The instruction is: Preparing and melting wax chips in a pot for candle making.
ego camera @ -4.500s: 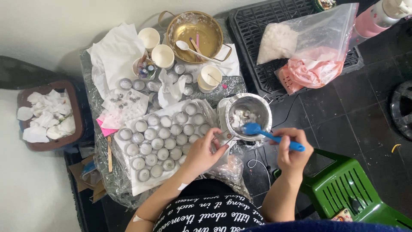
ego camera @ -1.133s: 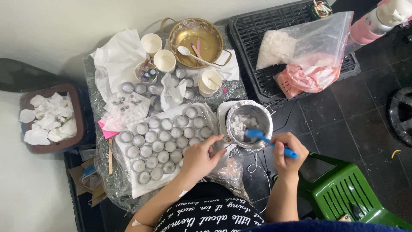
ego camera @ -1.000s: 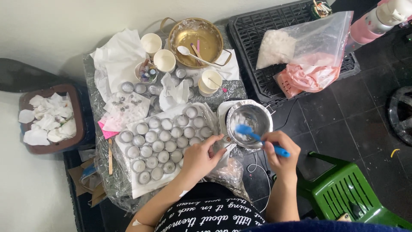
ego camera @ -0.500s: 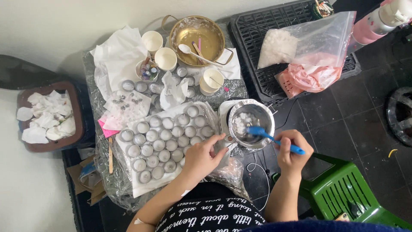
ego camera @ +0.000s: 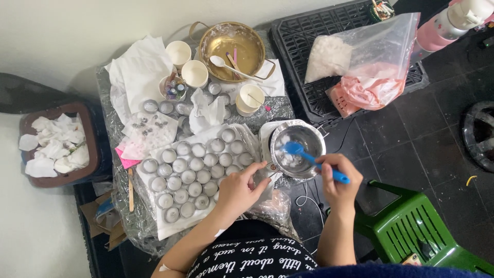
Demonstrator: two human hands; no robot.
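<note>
My right hand (ego camera: 337,178) grips the handle of a blue spatula (ego camera: 309,156); its blade dips into a small steel pot (ego camera: 298,149) holding white lumps. My left hand (ego camera: 242,188) rests by the pot's near-left rim, fingers pinching at its edge or handle. The pot stands on a small white burner at the table's right side. Just left of my left hand lie several round metal tealight cups (ego camera: 190,177) in rows on white paper.
A brass bowl (ego camera: 231,44) with a spoon, paper cups (ego camera: 194,73) and crumpled tissues sit at the back. A clear bag of white flakes (ego camera: 360,62) lies on a black crate. A brown bin (ego camera: 56,144) stands left, a green stool (ego camera: 422,231) at right.
The spatula has kept shifting about inside the pot, its blade moving left and back right. My left hand has stayed at the pot's edge.
</note>
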